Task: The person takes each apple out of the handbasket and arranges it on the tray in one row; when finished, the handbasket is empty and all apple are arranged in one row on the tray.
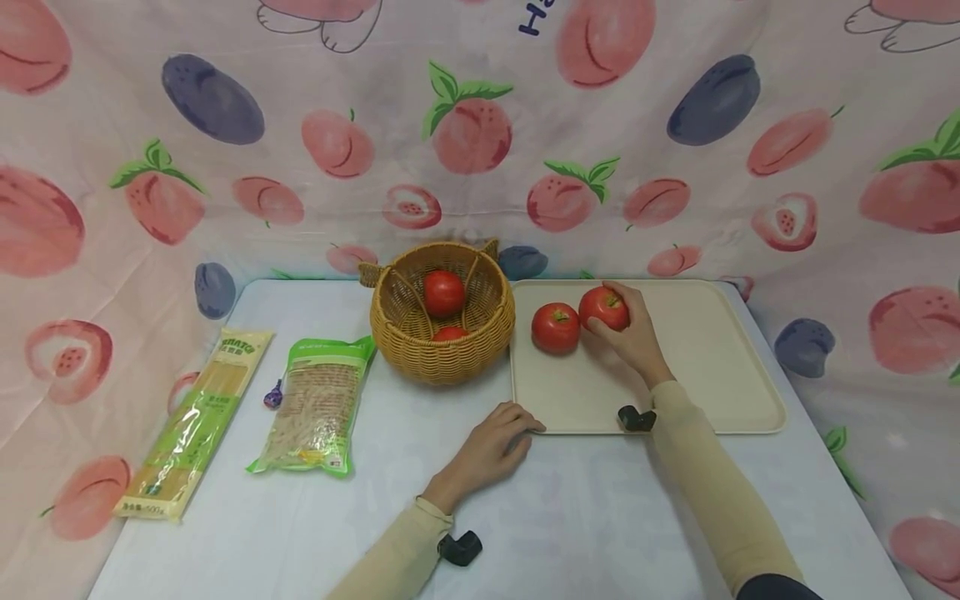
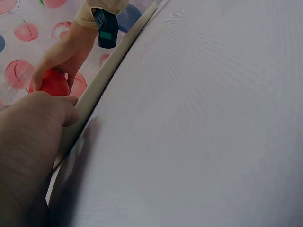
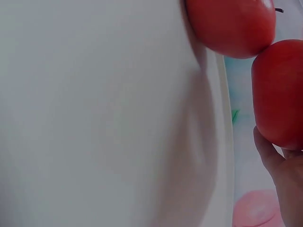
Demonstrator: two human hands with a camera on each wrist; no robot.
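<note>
- Head view: the right hand (image 1: 636,335) pinches a red fruit (image 1: 604,309) between thumb and fingers, over the left part of the beige tray (image 1: 720,358) (apple or tomato, I cannot tell).
- Head view: a second red fruit (image 1: 556,328) sits on the tray, just left of the held one.
- Head view: the left hand (image 1: 487,454), fingers loosely bent, touches the tray's near left corner; the two hands are apart.
- Head view: left of the tray, a wicker basket (image 1: 438,367) holds two more red fruits (image 1: 444,293); further left on the white desk (image 1: 570,525) lie a green-edged packet (image 1: 311,408) and a long yellow packet (image 1: 198,425).
- Left wrist view: the left hand lies against the tray's rim, its fingertips partly hidden; the right hand grips its fruit beyond.
- Right wrist view: the held fruit touches its neighbour, fingertips underneath it.
</note>
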